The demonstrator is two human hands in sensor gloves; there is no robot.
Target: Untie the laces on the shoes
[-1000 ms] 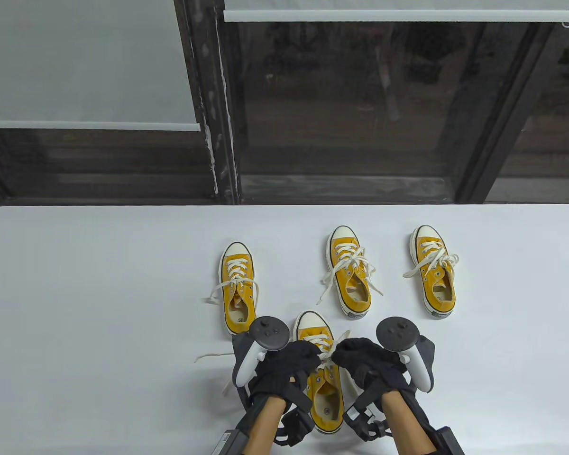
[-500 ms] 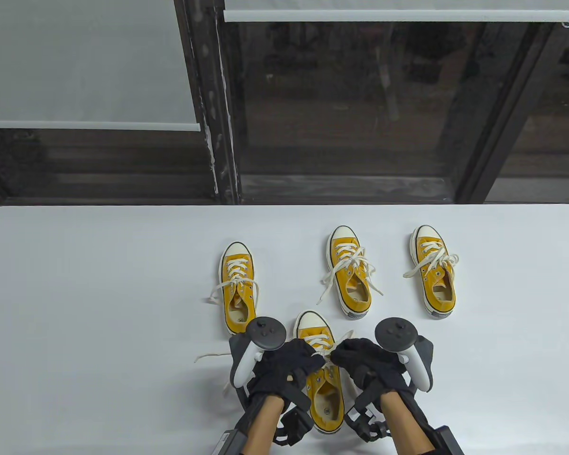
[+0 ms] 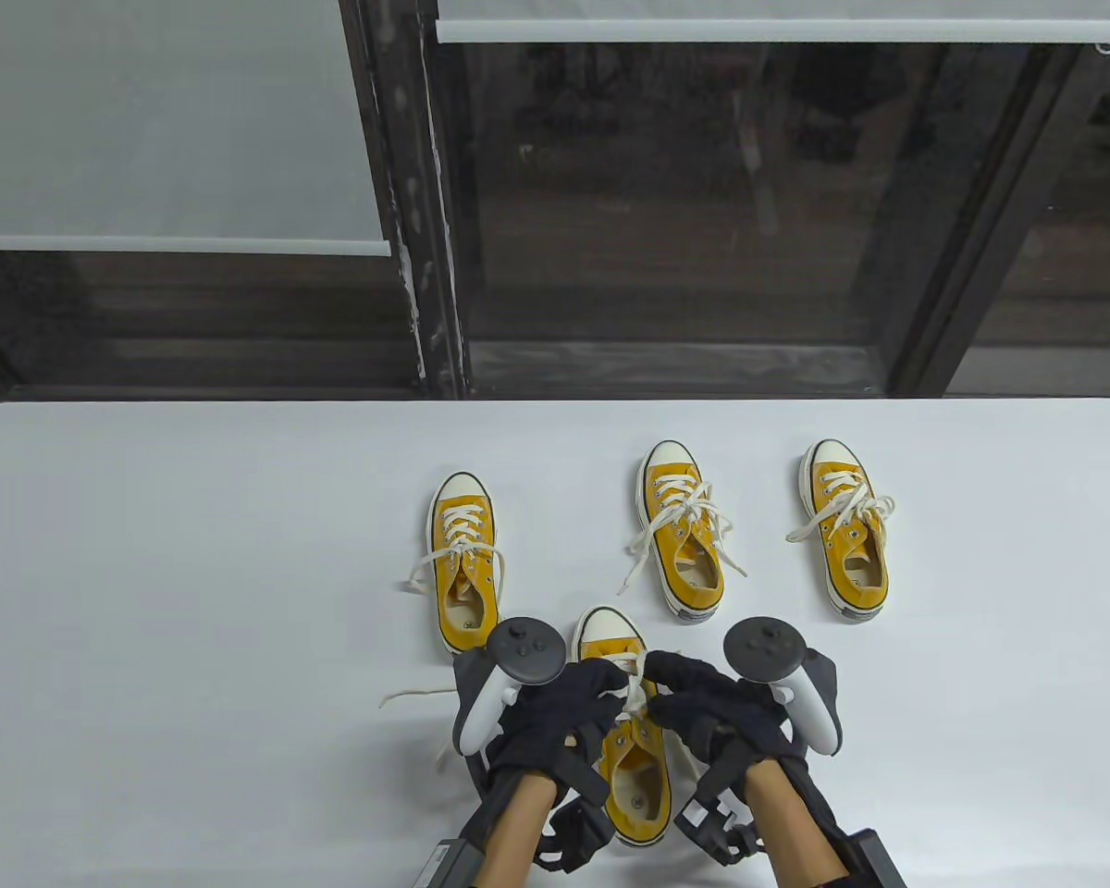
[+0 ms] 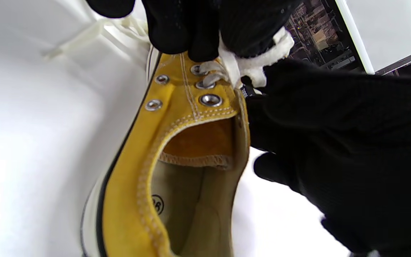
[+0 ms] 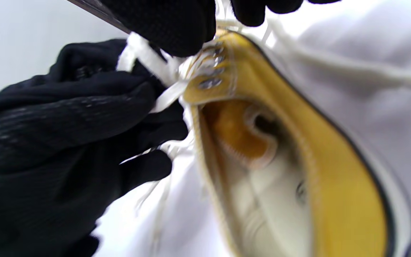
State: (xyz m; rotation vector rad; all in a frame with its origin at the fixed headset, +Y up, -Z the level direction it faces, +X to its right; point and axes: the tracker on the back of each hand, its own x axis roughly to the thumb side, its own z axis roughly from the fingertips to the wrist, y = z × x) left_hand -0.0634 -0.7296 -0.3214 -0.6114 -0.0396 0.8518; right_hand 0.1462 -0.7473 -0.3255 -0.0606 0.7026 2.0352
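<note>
Yellow canvas shoe (image 3: 631, 740) sits at the near edge of the white worktop (image 3: 194, 573), between both hands; left hand (image 3: 555, 726) and right hand (image 3: 717, 712) fingers each pinch its white lace (image 3: 631, 689) above the eyelets

Four shoes sit on the tabletop (image 3: 194, 555). The nearest shoe (image 3: 631, 740) lies at 6 o'clock, between the left hand (image 3: 555, 717) and right hand (image 3: 717, 708), which meet over its laces (image 3: 631, 689). Farther back, one shoe (image 3: 465, 560) sits at 11 o'clock, another (image 3: 683, 527) at 12, and the last (image 3: 846, 527) at 1 o'clock.
</note>
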